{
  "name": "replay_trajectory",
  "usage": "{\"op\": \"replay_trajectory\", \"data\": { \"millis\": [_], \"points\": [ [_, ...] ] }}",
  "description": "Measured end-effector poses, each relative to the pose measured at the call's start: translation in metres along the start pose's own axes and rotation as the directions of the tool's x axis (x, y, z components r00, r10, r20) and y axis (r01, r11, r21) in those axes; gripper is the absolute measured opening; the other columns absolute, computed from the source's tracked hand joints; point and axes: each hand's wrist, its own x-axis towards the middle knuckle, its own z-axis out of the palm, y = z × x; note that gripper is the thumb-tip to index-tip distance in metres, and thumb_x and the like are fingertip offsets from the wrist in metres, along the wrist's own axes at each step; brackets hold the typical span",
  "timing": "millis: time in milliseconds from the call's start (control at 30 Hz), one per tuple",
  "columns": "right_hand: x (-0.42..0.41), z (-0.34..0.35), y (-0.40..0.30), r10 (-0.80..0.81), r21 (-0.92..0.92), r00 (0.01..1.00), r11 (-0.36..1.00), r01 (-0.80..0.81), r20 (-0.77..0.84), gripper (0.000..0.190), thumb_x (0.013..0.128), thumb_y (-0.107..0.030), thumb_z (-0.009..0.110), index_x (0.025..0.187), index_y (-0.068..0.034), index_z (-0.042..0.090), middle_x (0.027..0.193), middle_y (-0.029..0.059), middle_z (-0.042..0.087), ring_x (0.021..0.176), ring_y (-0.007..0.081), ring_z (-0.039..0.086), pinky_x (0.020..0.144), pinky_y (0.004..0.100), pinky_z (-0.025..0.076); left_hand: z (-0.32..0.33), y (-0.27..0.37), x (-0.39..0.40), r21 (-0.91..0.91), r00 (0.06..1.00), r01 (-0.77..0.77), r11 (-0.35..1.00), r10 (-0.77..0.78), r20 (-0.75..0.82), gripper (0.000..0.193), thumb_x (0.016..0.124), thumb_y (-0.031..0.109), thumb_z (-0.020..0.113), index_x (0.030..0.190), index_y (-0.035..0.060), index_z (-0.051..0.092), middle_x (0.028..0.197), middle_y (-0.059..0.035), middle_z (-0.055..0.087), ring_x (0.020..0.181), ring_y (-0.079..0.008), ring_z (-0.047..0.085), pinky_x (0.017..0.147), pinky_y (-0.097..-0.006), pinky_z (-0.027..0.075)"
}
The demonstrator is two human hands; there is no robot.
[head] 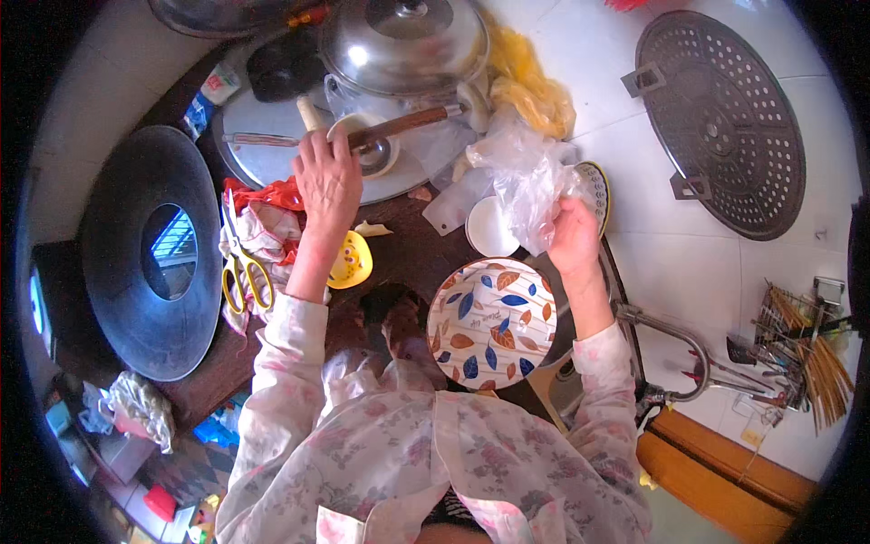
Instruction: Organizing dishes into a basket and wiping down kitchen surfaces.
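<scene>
My left hand (327, 178) is over a utensil with a dark wooden handle (404, 126), which spans a white bowl (387, 163); the fingertips are hidden, so its grip is unclear. Just beyond those fingers shows the end of a pale wooden stick (310, 113). At the right, my right hand (576, 234) grips a crumpled clear plastic bag (527, 183). Below the bag are a small white dish (491, 228) and a round plate with a leaf pattern (492, 323). Yellow-handled scissors (245, 272) lie on a cloth (262, 228), near a yellow dish (352, 262).
A large wok (112, 258) is at the left. Beyond the hands are a round metal tray (248, 109), a lidded steel pot (408, 51) and a yellow plastic bag (537, 95). A faucet (700, 353) and a perforated steamer rack (720, 129) are on the right.
</scene>
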Motion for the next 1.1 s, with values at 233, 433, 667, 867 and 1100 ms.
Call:
{"op": "replay_trajectory", "data": {
  "millis": [233,433,667,867,1100],
  "points": [
    [-0.023,0.016,0.044,0.138,0.061,0.978,0.987,-0.149,0.159,0.018,0.085,-0.013,0.057,0.102,-0.007,0.06,0.089,0.0044,0.063,0.075,0.0173,0.058,0.065,0.0315,0.049,-0.051,0.027,-0.032,-0.651,0.964,0.037,0.758,0.145,0.224,0.065,0.079,0.021,0.075,0.137,0.009,0.049,0.125,-0.0125,0.053,0.109,-0.0262,0.055,0.09,-0.0393,0.047],
    [-0.054,0.103,0.105,0.316,-0.571,0.917,0.811,-0.128,0.243,0.04,0.091,-0.013,0.061,0.128,0.0,0.052,0.099,0.004,0.062,0.083,0.0136,0.06,0.072,0.0302,0.051,-0.093,0.031,-0.089,-0.89,0.947,0.296,0.347,0.017,0.322,0.063,0.082,0.018,0.075,0.14,0.0108,0.051,0.136,-0.0139,0.047,0.127,-0.0251,0.046,0.1,-0.0358,0.043],
    [-0.149,0.112,0.126,0.394,-0.801,0.796,0.571,0.18,0.46,0.065,0.087,-0.002,0.063,0.142,-0.002,0.029,0.116,0.0119,0.056,0.098,0.0159,0.058,0.083,0.028,0.05,-0.166,-0.014,-0.195,-0.88,0.905,0.401,0.255,-0.26,0.337,0.036,0.084,0.009,0.07,0.119,0.009,0.065,0.108,-0.0098,0.059,0.103,-0.0226,0.057,0.087,-0.0319,0.047],
    [-0.167,0.101,0.129,0.504,-0.849,0.698,0.429,0.308,0.508,0.047,0.094,-0.007,0.057,0.138,-0.002,0.04,0.106,0.0095,0.059,0.082,0.0116,0.059,0.072,0.0247,0.051,-0.273,-0.059,-0.353,-0.736,0.657,0.586,0.34,-0.731,0.185,0.035,0.083,0.001,0.066,0.118,0.0061,0.064,0.106,-0.0091,0.06,0.099,-0.0205,0.059,0.087,-0.031,0.046],
    [-0.189,0.141,0.147,0.423,-0.827,0.717,0.378,0.416,0.554,0.04,0.096,-0.007,0.055,0.134,0.0,0.045,0.103,0.008,0.06,0.079,0.0095,0.058,0.069,0.0234,0.05,-0.329,-0.118,-0.569,-0.365,0.151,0.911,0.191,-0.979,-0.135,0.034,0.081,0.003,0.066,0.115,0.0061,0.066,0.099,-0.0101,0.063,0.094,-0.0228,0.063,0.081,-0.0327,0.05]
  ]
}}
